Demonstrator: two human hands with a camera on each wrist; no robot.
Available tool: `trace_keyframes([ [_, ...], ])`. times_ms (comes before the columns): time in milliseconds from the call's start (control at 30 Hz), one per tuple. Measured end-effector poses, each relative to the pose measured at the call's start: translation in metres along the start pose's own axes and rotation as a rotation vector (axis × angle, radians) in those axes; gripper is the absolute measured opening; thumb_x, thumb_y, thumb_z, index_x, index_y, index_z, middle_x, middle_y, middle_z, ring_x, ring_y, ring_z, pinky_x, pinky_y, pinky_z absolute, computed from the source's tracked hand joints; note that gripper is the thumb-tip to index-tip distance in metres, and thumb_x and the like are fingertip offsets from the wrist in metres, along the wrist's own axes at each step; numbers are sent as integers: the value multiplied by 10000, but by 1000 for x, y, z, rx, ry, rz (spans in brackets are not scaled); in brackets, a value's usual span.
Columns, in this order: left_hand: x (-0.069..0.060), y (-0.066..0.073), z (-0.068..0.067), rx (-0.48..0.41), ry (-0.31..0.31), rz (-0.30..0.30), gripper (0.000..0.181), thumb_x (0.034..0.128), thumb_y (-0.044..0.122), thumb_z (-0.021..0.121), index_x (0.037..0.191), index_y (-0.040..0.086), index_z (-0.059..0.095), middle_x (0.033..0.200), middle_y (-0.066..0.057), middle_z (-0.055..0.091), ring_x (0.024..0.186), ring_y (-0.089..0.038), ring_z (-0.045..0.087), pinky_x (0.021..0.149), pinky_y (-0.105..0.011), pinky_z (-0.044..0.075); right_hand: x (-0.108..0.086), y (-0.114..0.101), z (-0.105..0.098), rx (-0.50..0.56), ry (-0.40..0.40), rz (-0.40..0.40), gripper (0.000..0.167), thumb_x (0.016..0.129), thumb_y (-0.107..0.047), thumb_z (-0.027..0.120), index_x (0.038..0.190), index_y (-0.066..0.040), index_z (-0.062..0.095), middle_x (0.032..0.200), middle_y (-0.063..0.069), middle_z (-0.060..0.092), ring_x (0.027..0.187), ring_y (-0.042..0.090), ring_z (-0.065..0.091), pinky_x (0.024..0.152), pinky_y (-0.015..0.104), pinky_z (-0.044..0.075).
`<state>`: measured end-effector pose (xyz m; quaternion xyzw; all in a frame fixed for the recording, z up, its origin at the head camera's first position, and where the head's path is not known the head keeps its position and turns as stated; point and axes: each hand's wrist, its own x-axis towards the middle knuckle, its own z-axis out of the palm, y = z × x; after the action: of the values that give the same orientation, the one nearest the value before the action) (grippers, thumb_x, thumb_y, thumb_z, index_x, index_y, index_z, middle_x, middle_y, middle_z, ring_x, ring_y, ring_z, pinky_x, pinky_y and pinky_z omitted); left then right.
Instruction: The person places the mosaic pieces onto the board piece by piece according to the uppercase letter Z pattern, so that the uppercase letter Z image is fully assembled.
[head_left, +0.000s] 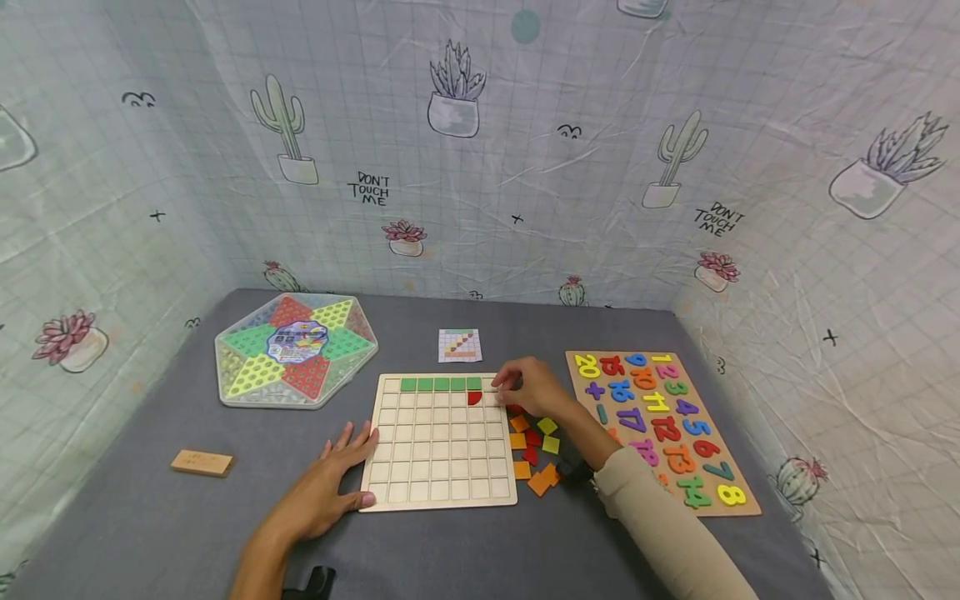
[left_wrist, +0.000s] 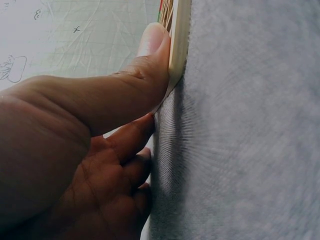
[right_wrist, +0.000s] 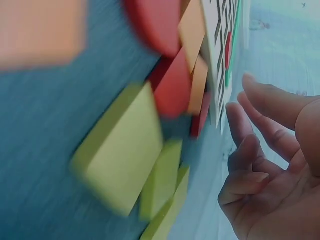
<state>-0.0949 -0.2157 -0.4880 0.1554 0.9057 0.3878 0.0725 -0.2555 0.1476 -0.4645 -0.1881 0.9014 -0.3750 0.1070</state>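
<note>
A wooden grid board [head_left: 442, 450] lies on the grey table. Several green squares [head_left: 440, 384] line its top row, and a red rounded piece [head_left: 475, 398] sits just below the right end of that row. At the board's left edge, my left hand [head_left: 322, 483] rests with fingers spread. Its thumb [left_wrist: 152, 47] touches the board's edge in the left wrist view. Over the upper right corner of the board hovers my right hand [head_left: 531, 387]. Its fingers are loosely bent and apart from the thumb, with nothing visible between them in the right wrist view.
Loose orange, red and yellow-green pieces [head_left: 550, 445] lie right of the board, partly under my right arm. Further right is a number board [head_left: 630, 392]. A small pattern card [head_left: 460, 345] lies behind, a hexagonal box [head_left: 296, 350] back left, a wooden block [head_left: 202, 463] left.
</note>
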Motion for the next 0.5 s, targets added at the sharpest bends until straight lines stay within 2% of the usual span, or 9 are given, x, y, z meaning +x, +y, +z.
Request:
trace_keyframes([
  [233, 0, 1, 0, 0, 7, -5, 949, 818, 201, 870, 1635, 57, 409, 1737, -179, 284, 1625, -511, 129, 1274, -730, 110, -22, 17, -20, -67, 29, 80, 156, 941, -138, 825, 1091, -112, 792, 977, 33, 735, 906, 194, 657, 742, 302, 546],
  [400, 0, 2, -1, -2, 2, -9, 948, 816, 215, 870, 1630, 47, 415, 1732, -191, 288, 1621, -520, 131, 1275, -741, 114, -33, 33, -28, -112, 57, 121, 168, 909, -124, 856, 1066, -116, 796, 995, 48, 728, 896, 175, 639, 786, 328, 540],
  [500, 0, 2, -1, -1, 0, -10, 947, 818, 205, 870, 1632, 48, 411, 1735, -187, 282, 1624, -516, 124, 1277, -741, 108, -38, 40, -30, -140, 63, 150, 192, 892, -129, 872, 1067, -127, 793, 1032, 44, 724, 932, 184, 638, 855, 386, 568],
])
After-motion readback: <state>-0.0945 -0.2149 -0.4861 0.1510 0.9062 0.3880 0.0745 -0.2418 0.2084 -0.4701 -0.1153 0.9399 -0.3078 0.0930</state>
